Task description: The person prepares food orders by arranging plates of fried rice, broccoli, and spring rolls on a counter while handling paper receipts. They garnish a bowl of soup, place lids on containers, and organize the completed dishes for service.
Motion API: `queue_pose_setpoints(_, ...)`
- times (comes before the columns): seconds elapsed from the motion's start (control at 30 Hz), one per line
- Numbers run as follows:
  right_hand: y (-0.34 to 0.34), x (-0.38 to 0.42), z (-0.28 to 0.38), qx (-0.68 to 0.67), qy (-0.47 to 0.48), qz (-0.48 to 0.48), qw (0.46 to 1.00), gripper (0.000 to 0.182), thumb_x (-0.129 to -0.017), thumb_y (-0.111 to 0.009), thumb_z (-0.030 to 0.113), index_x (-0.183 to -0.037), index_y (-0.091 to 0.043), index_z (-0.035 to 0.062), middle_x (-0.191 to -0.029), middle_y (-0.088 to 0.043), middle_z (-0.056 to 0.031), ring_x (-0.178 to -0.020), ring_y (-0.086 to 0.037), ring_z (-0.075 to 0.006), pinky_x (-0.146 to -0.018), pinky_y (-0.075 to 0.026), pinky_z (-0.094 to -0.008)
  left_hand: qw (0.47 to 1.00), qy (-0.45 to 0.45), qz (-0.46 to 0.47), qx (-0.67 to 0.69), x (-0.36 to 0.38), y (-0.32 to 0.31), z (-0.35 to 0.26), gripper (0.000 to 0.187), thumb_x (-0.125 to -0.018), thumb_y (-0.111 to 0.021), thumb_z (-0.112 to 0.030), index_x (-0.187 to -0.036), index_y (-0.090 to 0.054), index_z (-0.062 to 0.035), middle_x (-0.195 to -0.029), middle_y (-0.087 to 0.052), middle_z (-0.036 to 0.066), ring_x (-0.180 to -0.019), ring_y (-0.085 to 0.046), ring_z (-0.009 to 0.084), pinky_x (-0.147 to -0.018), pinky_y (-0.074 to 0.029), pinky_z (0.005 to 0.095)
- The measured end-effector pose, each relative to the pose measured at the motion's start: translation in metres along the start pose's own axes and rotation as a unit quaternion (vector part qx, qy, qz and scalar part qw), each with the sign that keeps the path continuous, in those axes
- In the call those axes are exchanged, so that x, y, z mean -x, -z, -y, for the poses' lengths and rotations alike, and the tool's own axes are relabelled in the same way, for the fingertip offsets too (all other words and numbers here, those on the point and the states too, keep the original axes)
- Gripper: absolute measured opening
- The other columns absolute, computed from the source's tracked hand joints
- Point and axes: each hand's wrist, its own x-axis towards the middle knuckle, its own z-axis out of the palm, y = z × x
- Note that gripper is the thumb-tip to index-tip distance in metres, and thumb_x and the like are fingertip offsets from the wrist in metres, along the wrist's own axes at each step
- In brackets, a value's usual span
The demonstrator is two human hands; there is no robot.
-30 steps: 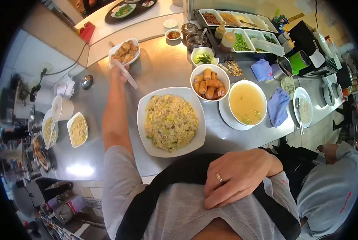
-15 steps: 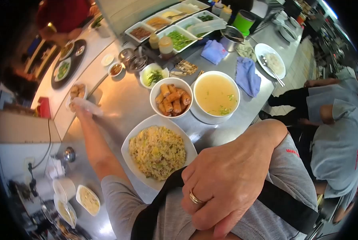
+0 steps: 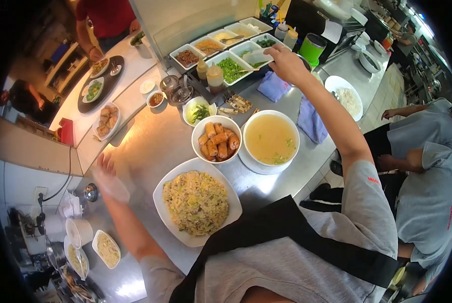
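My left hand (image 3: 109, 177), in a clear plastic glove and blurred by motion, is over the steel counter with its fingers apart and nothing in them. Right of it stands a square white bowl of fried rice (image 3: 195, 202). My right hand (image 3: 285, 63) reaches to the toppings containers, its fingers closed on the end of a translucent plastic lid (image 3: 258, 57) over chopped greens. Between my arms are a white bowl of fried spring rolls (image 3: 217, 141) and a bowl of pale soup (image 3: 270, 136) on a plate.
A dish of fried pieces (image 3: 107, 121) sits on the ledge, near a dark tray (image 3: 92, 105) with plates. Blue cloths (image 3: 274, 87) and a plate of white food (image 3: 346, 98) are at right. Co-workers (image 3: 423, 166) stand right; a person in red (image 3: 104, 20) is beyond the ledge.
My right hand has gone from close in front of me to the toppings containers. My left hand has drawn back from the dish of fried pieces. The view has shifted.
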Motion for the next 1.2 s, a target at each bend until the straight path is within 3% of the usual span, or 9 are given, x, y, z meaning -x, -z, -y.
queue_pose_setpoints(0.2,-0.066,-0.058,-0.054,0.241,0.064,0.066,0.966,0.037,-0.086,-0.049,0.016,-0.123,-0.048,0.02,-0.117,-0.056,-0.0102,-0.105,-0.056,-0.0279,-0.088,-0.036,-0.0521,0.954,-0.242,-0.009,-0.176,0.188,0.059,-0.038,0.058,-0.084,-0.052,-0.02,-0.135,-0.033,0.001,-0.128,-0.044,0.013,-0.113,-0.047,0.0167,-0.088,-0.041,0.0226)
queue_pose_setpoints(0.37,-0.061,-0.079,-0.065,0.209,0.075,0.273,0.936,0.042,-0.081,-0.055,0.016,-0.122,-0.051,0.0229,-0.111,-0.06,-0.0093,-0.105,-0.058,-0.0266,-0.086,-0.038,-0.0518,0.951,-0.154,-0.187,-0.191,0.335,0.14,0.016,0.053,-0.084,-0.055,-0.018,-0.132,-0.04,-0.0001,-0.123,-0.049,0.013,-0.105,-0.05,0.0166,-0.087,-0.037,0.0232)
queue_pose_setpoints(0.47,-0.014,-0.083,-0.073,0.187,0.078,0.25,0.947,0.04,-0.076,-0.058,0.015,-0.116,-0.056,0.0193,-0.104,-0.062,-0.0103,-0.099,-0.06,-0.0269,-0.079,-0.045,-0.0468,0.941,-0.109,-0.311,-0.076,0.409,0.07,0.011,0.052,-0.083,-0.054,-0.009,-0.133,-0.041,-0.0029,-0.118,-0.049,0.011,-0.1,-0.048,0.0121,-0.083,-0.038,0.0198)
queue_pose_setpoints(0.57,-0.006,-0.067,-0.093,0.178,0.11,0.267,0.941,0.038,-0.074,-0.059,0.015,-0.112,-0.058,0.0135,-0.101,-0.063,-0.0123,-0.095,-0.062,-0.0276,-0.073,-0.05,-0.0427,0.959,-0.07,-0.265,0.072,0.435,0.109,0.06,0.047,-0.086,-0.049,-0.014,-0.131,-0.042,-0.0027,-0.102,-0.057,0.003,-0.068,-0.048,0.0049,-0.052,-0.037,0.0122)
queue_pose_setpoints(0.63,-0.004,-0.059,-0.109,0.139,0.141,0.331,0.923,0.041,-0.073,-0.059,0.017,-0.113,-0.056,0.0079,-0.102,-0.063,-0.0141,-0.094,-0.062,-0.029,-0.074,-0.051,-0.0419,0.954,-0.073,-0.291,0.017,0.442,0.054,0.055,0.045,-0.087,-0.046,-0.012,-0.131,-0.043,-0.0023,-0.103,-0.056,0.003,-0.069,-0.048,0.0048,-0.052,-0.037,0.012)
queue_pose_setpoints(0.73,0.015,-0.05,-0.131,0.026,0.108,0.187,0.976,0.043,-0.073,-0.058,0.019,-0.114,-0.054,0.0067,-0.103,-0.062,-0.015,-0.096,-0.061,-0.0294,-0.076,-0.051,-0.0425,0.941,-0.099,-0.32,-0.048,0.438,-0.053,0.033,0.044,-0.086,-0.043,-0.009,-0.13,-0.043,-0.001,-0.105,-0.055,0.002,-0.069,-0.047,0.0045,-0.054,-0.037,0.0117)
queue_pose_setpoints(0.87,-0.005,-0.036,-0.159,-0.01,0.128,0.267,0.955,0.054,-0.072,-0.06,0.023,-0.123,-0.049,0.0073,-0.106,-0.06,-0.0179,-0.096,-0.06,-0.0318,-0.079,-0.049,-0.0417,0.964,-0.081,-0.241,-0.075,0.442,-0.138,-0.004,0.052,-0.08,-0.045,-0.004,-0.133,-0.043,-0.006,-0.11,-0.044,0.006,-0.092,-0.046,0.0061,-0.077,-0.038,0.013)
queue_pose_setpoints(1.07,0.021,0.007,-0.255,-0.306,0.063,0.036,0.949,0.073,-0.065,-0.064,0.023,-0.131,-0.04,0.0018,-0.12,-0.052,-0.0218,-0.112,-0.05,-0.0308,-0.099,-0.036,-0.0341,0.961,-0.078,-0.256,-0.062,0.441,-0.176,-0.021,0.052,-0.08,-0.042,-0.003,-0.132,-0.043,-0.0064,-0.104,-0.045,0.002,-0.083,-0.046,0.0036,-0.062,-0.037,0.0084)
queue_pose_setpoints(1.2,0.022,0.046,-0.33,-0.403,-0.095,0.027,0.91,0.066,-0.066,-0.067,0.019,-0.123,-0.043,-0.0022,-0.112,-0.056,-0.017,-0.104,-0.055,-0.0243,-0.091,-0.042,-0.0319,0.961,-0.111,-0.254,-0.017,0.437,-0.183,-0.024,0.043,-0.087,-0.043,-0.01,-0.13,-0.043,-0.0046,-0.102,-0.051,0.003,-0.07,-0.049,0.0043,-0.055,-0.04,0.0101)
